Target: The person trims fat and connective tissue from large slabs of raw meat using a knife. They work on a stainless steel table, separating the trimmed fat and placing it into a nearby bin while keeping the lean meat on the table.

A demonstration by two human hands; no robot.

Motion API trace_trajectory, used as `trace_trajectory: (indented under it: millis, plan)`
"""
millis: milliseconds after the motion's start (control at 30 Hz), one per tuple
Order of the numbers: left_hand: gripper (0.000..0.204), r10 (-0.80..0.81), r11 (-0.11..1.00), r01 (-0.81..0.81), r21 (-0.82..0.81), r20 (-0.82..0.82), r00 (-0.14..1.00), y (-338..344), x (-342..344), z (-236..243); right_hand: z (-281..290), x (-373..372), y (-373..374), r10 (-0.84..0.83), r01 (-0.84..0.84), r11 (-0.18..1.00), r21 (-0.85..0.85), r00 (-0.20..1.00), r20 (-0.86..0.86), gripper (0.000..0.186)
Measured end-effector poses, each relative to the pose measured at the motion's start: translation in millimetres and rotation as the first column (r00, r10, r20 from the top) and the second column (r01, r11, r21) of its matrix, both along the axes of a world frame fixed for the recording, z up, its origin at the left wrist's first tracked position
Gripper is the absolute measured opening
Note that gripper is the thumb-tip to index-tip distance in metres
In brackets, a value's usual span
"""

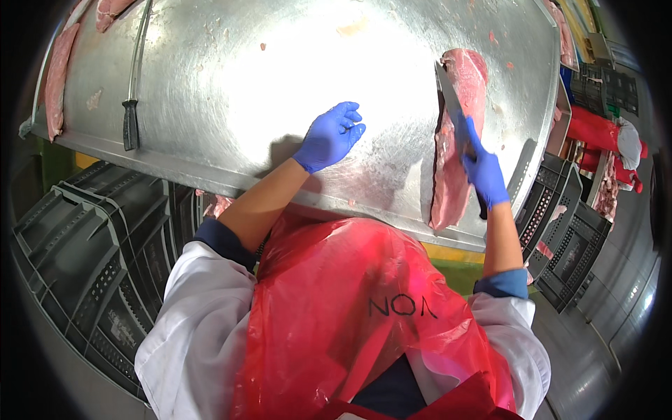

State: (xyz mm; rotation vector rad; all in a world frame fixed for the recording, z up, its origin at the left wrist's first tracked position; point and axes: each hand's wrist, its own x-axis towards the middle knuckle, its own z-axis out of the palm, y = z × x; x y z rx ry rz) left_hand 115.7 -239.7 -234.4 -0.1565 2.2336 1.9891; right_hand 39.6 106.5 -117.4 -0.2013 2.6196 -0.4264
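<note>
A long pink strip of boneless meat (453, 183), like a loin, lies lengthwise on the right side of the steel table (231, 150). My right hand (485, 171), in a blue glove, grips a knife (449, 91) over it, the index finger stretched along the top of the knife. The blade points away from me and lies along the meat's upper left side; most of the handle is hidden by my hand. To the left of the meat, my blue-gloved left hand (329, 140) hovers over the table, holding nothing, fingers loosely bent and slightly apart.
A sharpening steel (133, 91) with a black handle lies on the table's left. More meat (59, 84) rests at the far left edge. Dark plastic crates (73, 245) stand below left; others (567, 238) stand at right, near another person in red (595, 129).
</note>
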Motion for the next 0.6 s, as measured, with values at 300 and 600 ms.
trace_trajectory:
  millis: [300, 600]
  plan:
    - [0.036, 0.012, 1.000, -0.012, -0.006, 0.049, 0.999, 43.1, -9.9, 20.1, 2.8, 45.5, -9.5, 0.070, -0.058, 0.991, 0.124, 0.993, -0.091, 0.081]
    - [0.035, 0.036, 0.999, -0.034, -0.012, 0.136, 0.990, 139.2, -21.8, 14.4, 54.9, 209.1, 70.2, -0.014, -0.002, 0.998, 0.068, 0.974, 0.226, 0.090]
